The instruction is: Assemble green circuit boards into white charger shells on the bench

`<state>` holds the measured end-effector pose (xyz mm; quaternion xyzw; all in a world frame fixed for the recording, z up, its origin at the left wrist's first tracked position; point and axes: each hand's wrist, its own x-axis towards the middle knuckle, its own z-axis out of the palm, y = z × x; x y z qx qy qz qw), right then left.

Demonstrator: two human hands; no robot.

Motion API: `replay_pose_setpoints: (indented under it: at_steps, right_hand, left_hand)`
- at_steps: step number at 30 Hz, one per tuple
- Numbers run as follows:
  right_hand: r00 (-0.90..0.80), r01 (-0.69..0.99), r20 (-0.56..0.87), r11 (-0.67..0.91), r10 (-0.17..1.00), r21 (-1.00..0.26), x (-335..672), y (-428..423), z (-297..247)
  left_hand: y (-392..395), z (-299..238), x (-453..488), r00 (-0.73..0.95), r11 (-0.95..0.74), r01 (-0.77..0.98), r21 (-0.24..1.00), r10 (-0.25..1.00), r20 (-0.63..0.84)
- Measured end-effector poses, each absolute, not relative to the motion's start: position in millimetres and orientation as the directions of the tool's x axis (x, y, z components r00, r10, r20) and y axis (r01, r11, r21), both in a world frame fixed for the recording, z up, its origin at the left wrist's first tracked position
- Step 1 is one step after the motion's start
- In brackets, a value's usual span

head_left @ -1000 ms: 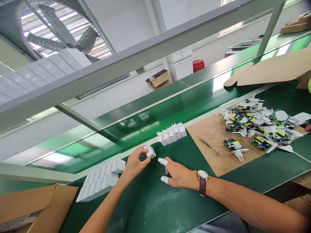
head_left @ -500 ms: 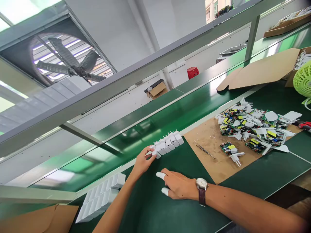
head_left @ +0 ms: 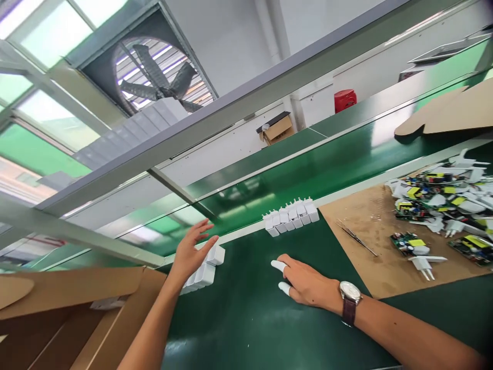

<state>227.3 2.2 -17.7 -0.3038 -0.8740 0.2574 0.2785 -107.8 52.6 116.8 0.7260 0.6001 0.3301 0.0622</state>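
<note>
My left hand (head_left: 193, 250) is raised with its fingers apart and nothing in them, above a double row of white plastic cases (head_left: 204, 276) that it partly hides. Resting over the green table (head_left: 246, 318), my right hand (head_left: 304, 282) holds nothing; white finger cots cover its thumb and index finger, which are spread. Beyond it, against the table's back ledge, stands a row of white charger housings (head_left: 291, 217) with plug pins sticking up. Neither hand touches that row.
Brown paper (head_left: 346, 257) on the right carries tweezers (head_left: 357, 237), a circuit board (head_left: 412, 246) with a white plug part, and a heap of similar boards (head_left: 442, 195). At lower left an opened cardboard box (head_left: 115, 293) stands beside my left forearm. A metal rail (head_left: 231, 105) crosses above.
My left hand has let go of the end housing in the row and moved left to the white cases. The view has swung left, showing more of the box; my right hand stays much the same.
</note>
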Motion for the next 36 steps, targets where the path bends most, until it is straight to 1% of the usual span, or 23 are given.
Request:
replay_pose_setpoints:
  at_steps: [2, 3, 6, 7, 9, 12, 17, 19, 22, 24, 27, 29, 31, 33, 34, 35, 36]
  right_hand:
    - [-0.662, 0.37, 0.355, 0.699, 0.661, -0.611, 226, 3, -23]
    - [-0.662, 0.367, 0.361, 0.704, 0.657, -0.608, 225, 4, -25]
    - [-0.658, 0.364, 0.365, 0.702, 0.659, -0.612, 224, 4, -27]
    - [-0.656, 0.361, 0.366, 0.7, 0.66, -0.616, 224, 4, -27]
    - [-0.655, 0.359, 0.362, 0.695, 0.663, -0.624, 224, 3, -26]
    - [-0.662, 0.377, 0.33, 0.679, 0.673, -0.63, 223, 2, -24]
    - [-0.663, 0.413, 0.297, 0.667, 0.687, -0.621, 221, 4, -23]
    - [-0.663, 0.418, 0.297, 0.669, 0.687, -0.615, 221, 3, -22]
    - [-0.674, 0.452, 0.271, 0.674, 0.687, -0.584, 220, 1, -18]
    - [-0.688, 0.498, 0.228, 0.677, 0.689, -0.543, 218, 2, -15]
    - [-0.727, 0.53, 0.161, 0.696, 0.667, -0.485, 221, 3, -6]
    - [-0.757, 0.529, 0.123, 0.713, 0.641, -0.46, 234, 3, 6]
    - [-0.766, 0.54, 0.119, 0.733, 0.632, -0.415, 257, 0, 22]
    - [-0.722, 0.614, 0.139, 0.72, 0.678, -0.323, 292, -5, 40]
    - [-0.666, 0.685, 0.145, 0.677, 0.732, -0.269, 313, -8, 48]
    - [-0.587, 0.766, 0.146, 0.605, 0.796, -0.218, 334, -12, 55]
    - [-0.48, 0.85, 0.143, 0.5, 0.865, -0.168, 354, -16, 61]
  left_hand:
    - [36, 119, -139, 0.0, -0.178, 0.893, 0.413, 0.918, 0.397]
    - [28, 115, -153, 0.001, -0.149, 0.921, 0.359, 0.924, 0.382]
    - [6, 87, -182, 0.083, -0.151, 0.971, 0.184, 0.939, 0.333]
    - [1, 76, -187, 0.108, -0.162, 0.976, 0.143, 0.939, 0.326]
    - [-7, 54, -190, 0.126, -0.171, 0.98, 0.103, 0.93, 0.346]
    - [-7, 34, -186, 0.134, -0.179, 0.981, 0.077, 0.906, 0.403]
    - [15, 27, -180, 0.17, -0.191, 0.982, 0.014, 0.902, 0.396]
    - [23, 27, -168, 0.218, -0.247, 0.969, 0.011, 0.876, 0.431]
    - [29, 27, -127, 0.334, -0.415, 0.908, 0.053, 0.797, 0.504]
    - [25, 26, -91, 0.437, -0.54, 0.837, 0.088, 0.757, 0.486]
    - [12, 25, -46, 0.568, -0.67, 0.732, 0.12, 0.699, 0.436]
    - [5, 23, -30, 0.613, -0.728, 0.671, 0.137, 0.649, 0.451]
    - [0, 19, -27, 0.621, -0.755, 0.634, 0.167, 0.626, 0.472]
    - [-3, 14, -31, 0.599, -0.744, 0.634, 0.208, 0.644, 0.477]
    - [-4, 11, -35, 0.584, -0.726, 0.648, 0.233, 0.669, 0.46]
    - [-5, 8, -39, 0.568, -0.701, 0.664, 0.26, 0.7, 0.433]
    - [-6, 5, -42, 0.55, -0.671, 0.683, 0.288, 0.732, 0.402]
